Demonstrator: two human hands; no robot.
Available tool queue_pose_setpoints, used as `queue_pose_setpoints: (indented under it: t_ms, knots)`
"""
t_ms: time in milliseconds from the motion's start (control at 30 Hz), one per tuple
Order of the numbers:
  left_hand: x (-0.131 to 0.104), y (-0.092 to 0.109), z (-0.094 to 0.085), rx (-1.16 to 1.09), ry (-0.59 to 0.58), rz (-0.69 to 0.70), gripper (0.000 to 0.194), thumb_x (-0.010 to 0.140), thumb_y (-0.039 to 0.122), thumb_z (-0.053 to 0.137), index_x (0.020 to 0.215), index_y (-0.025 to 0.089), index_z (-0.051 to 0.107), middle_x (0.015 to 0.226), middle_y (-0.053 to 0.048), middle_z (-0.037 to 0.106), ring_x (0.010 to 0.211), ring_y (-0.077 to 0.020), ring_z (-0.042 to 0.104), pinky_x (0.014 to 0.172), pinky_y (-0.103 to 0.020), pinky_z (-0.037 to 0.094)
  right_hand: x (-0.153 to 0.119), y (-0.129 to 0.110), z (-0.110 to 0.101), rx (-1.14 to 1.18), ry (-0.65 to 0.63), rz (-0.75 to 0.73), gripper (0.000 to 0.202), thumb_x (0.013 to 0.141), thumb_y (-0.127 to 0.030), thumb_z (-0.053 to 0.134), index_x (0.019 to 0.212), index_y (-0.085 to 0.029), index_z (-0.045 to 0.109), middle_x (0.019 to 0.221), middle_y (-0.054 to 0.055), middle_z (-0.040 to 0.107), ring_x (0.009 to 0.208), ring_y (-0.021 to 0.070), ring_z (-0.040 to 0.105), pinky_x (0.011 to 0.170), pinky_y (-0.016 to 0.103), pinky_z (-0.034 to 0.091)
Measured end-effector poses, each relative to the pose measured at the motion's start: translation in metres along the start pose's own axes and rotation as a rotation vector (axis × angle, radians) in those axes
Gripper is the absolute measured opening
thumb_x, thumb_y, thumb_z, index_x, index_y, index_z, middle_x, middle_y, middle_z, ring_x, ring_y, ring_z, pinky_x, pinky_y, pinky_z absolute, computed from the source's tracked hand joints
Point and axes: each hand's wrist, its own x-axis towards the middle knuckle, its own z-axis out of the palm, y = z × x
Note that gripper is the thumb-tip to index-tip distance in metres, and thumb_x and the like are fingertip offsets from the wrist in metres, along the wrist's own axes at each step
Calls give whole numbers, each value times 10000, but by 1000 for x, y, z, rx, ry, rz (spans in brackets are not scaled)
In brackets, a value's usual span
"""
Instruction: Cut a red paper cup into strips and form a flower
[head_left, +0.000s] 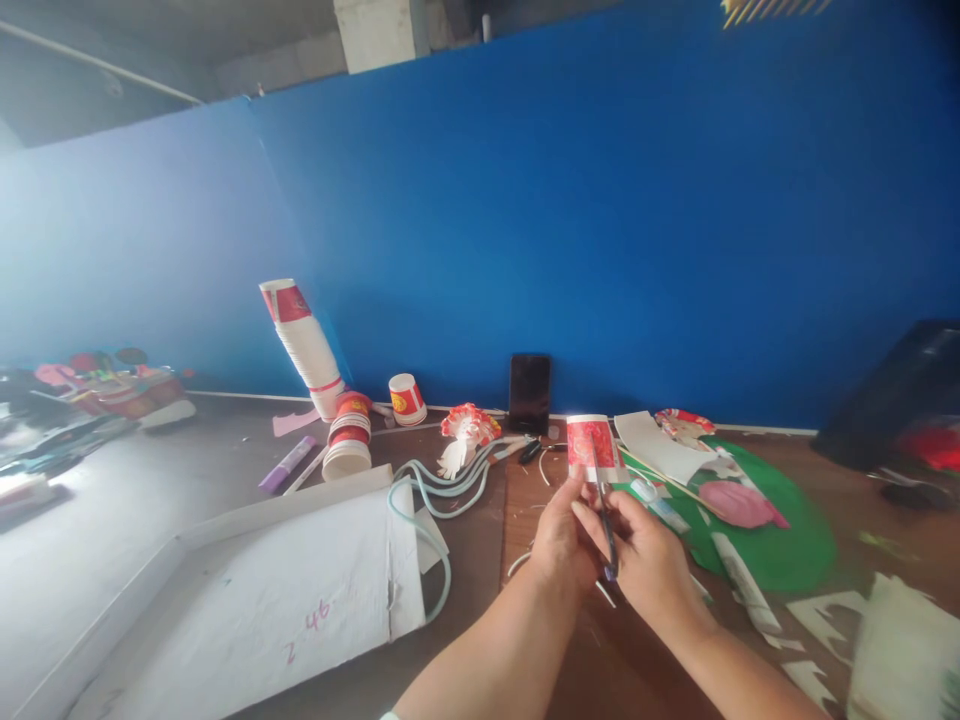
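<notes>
A red and white paper cup (580, 437) is held up near the table's far side by my left hand (559, 537), its fingers closed at the cup's lower edge. My right hand (654, 562) grips a pair of scissors (607, 530) with dark handles. The scissor blades point up and lie against the cup's side; whether they are cutting into it I cannot tell. Right behind the hands are a white paper sheet (660, 449) and a thin stick (667, 478). A black phone (529, 393) leans upright against the blue partition, just left of the cup.
Stacked paper cups (309, 355) lean at the left, near a single upturned cup (407, 400). A white box lid (225, 600) and a coiled pale cord (450, 490) lie left of my arms. Rightward are a green sheet (795, 530), pink piece (739, 503), glue tube (742, 580) and paper scraps.
</notes>
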Motion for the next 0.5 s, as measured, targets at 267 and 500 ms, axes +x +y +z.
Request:
queue_pose_setpoints:
  t_ms: [267,500]
  knots:
    - [3,2,-6,30,81,20,296,777,378,645,629,139,553,581,-46,578,545,-169,581,611,-296,458,2,-2,-2,43,7,36,326,785,-563,613,809,-238,611,664,13,675,581,179,609,541,253,468]
    - [3,-1,-6,81,20,14,276,789,376,610,706,113,600,624,-65,600,537,-184,585,492,-280,391,4,10,-3,56,-18,95,274,804,-511,619,873,-246,609,626,-16,648,571,168,600,502,232,432]
